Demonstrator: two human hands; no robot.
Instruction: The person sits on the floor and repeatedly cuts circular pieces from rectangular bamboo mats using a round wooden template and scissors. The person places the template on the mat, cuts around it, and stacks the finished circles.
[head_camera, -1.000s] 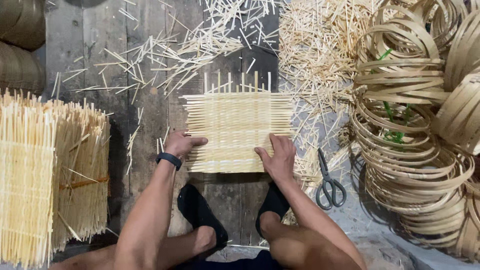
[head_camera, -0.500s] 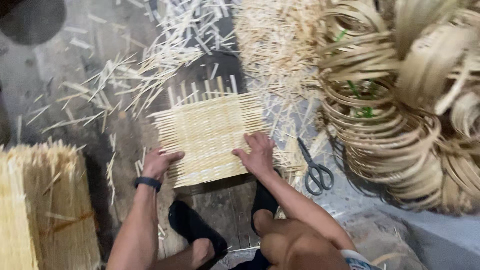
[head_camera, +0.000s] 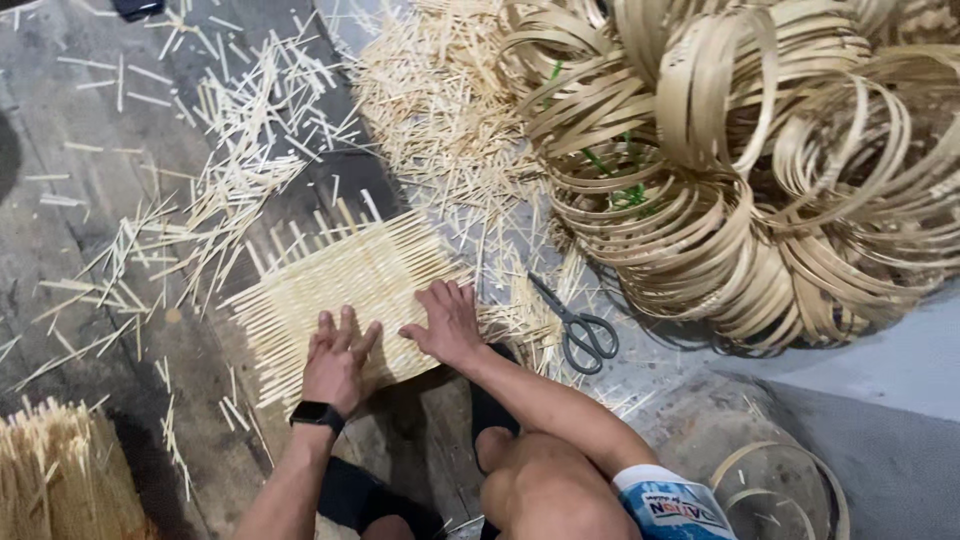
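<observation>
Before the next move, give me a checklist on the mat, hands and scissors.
1. Left hand flat on mat: ok.
2. Right hand flat on mat: ok.
3. Mat lying flat on floor: ok.
4. Scissors apart from both hands, right of the mat: ok.
5. Loose sticks off the mat: cannot tell at its far edge.
6. Hoops apart from the mat: ok.

A single head-worn camera looks steeply down, close over the worker's knees, facing the floor ahead, tilted rightward.
</observation>
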